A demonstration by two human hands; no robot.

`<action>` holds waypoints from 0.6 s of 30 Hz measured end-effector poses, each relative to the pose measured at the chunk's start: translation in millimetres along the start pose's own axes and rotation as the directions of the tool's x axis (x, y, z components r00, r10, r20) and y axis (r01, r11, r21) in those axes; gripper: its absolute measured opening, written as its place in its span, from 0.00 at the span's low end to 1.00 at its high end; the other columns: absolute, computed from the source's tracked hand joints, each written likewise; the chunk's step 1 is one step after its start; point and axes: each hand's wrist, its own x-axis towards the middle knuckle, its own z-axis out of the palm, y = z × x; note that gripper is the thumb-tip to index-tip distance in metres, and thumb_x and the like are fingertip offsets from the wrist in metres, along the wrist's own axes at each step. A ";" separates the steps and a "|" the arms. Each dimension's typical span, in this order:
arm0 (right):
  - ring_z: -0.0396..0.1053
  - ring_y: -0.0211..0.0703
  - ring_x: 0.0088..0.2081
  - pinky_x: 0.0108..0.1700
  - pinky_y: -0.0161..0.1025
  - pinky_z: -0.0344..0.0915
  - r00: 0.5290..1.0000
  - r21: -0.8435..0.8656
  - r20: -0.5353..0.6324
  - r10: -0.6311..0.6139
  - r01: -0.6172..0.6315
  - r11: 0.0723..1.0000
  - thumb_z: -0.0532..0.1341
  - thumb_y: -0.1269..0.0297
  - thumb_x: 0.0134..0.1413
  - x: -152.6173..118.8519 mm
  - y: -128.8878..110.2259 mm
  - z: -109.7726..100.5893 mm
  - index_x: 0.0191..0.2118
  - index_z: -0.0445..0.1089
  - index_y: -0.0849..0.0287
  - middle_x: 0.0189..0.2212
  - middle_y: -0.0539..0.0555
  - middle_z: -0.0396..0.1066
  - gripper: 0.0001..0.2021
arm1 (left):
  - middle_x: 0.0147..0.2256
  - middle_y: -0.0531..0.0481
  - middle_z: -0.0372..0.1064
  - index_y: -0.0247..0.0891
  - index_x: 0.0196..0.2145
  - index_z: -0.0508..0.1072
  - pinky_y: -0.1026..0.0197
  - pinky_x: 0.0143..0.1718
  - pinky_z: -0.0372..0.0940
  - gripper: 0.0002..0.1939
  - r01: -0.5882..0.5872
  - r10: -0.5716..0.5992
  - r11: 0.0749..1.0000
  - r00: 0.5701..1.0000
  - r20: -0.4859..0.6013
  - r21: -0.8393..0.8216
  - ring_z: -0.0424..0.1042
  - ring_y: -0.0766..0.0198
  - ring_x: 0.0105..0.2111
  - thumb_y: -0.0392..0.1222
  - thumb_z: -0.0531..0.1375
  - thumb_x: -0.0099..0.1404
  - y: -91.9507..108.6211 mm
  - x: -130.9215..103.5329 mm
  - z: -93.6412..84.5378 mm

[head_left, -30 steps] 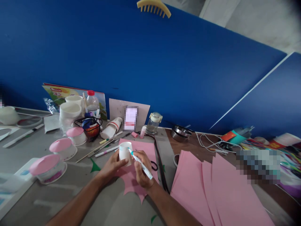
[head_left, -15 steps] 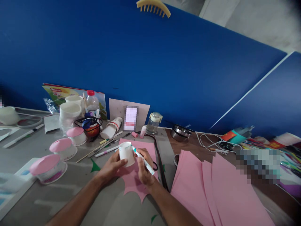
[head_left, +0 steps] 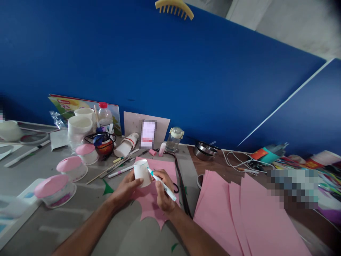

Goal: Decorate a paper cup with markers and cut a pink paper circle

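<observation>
A white paper cup is gripped from its left side by my left hand, thumb across the front. Between the fingers of my right hand is a white marker with a turquoise tip end, pointing up and left at the cup's right side near the rim. Whether the tip touches the cup I cannot tell. Below both hands lies a pink paper sheet with scalloped, pointed cut edges. A dark scissors handle shows just right of my right hand, the rest hidden.
Several pink-topped white cups stand at the left, before stacked white cups. A stack of pink paper lies right. Behind are a glass jar, a glue stick and metal bowls. A dark strap runs beside the sheet.
The cup has shifted slightly left and up in my left hand. The marker's tip has dropped a little lower along the cup's right side.
</observation>
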 end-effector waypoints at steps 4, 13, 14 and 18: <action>0.70 0.47 0.41 0.43 0.46 0.69 0.996 -0.062 0.056 -0.066 0.069 0.996 0.48 0.58 0.67 0.4 -6.5 0.5 0.51 0.65 0.55 0.39 0.56 0.69 0.14 | 0.40 0.45 0.73 0.37 0.44 0.74 0.57 0.44 0.62 0.19 -0.027 0.027 1.000 0.999 -0.017 -0.001 0.69 0.54 0.41 0.45 0.67 0.56 -2.7 1.9 -1.4; 0.69 0.49 0.44 0.47 0.49 0.69 0.981 -0.084 0.144 -0.130 0.143 0.986 0.49 0.60 0.66 0.2 -5.9 0.1 0.52 0.64 0.56 0.42 0.59 0.70 0.14 | 0.37 0.47 0.72 0.37 0.44 0.73 0.57 0.42 0.62 0.20 -0.049 0.050 0.999 0.998 -0.040 0.010 0.69 0.56 0.38 0.45 0.69 0.54 -7.2 5.3 -3.4; 0.69 0.49 0.44 0.47 0.48 0.69 0.981 -0.087 0.146 -0.127 0.141 0.986 0.49 0.61 0.66 -0.2 -5.3 0.3 0.52 0.64 0.56 0.42 0.59 0.70 0.14 | 0.37 0.48 0.72 0.38 0.44 0.73 0.57 0.43 0.62 0.20 -0.052 0.053 0.998 0.998 -0.042 0.018 0.69 0.56 0.38 0.45 0.69 0.54 -7.3 5.3 -3.7; 0.69 0.47 0.43 0.46 0.46 0.69 0.986 -0.087 0.128 -0.110 0.121 0.989 0.50 0.64 0.65 -1.0 -4.1 1.2 0.51 0.65 0.56 0.41 0.58 0.70 0.13 | 0.38 0.47 0.72 0.38 0.44 0.73 0.57 0.43 0.62 0.20 -0.041 0.042 0.999 0.998 -0.042 0.015 0.69 0.56 0.39 0.44 0.69 0.54 -5.5 3.9 -3.2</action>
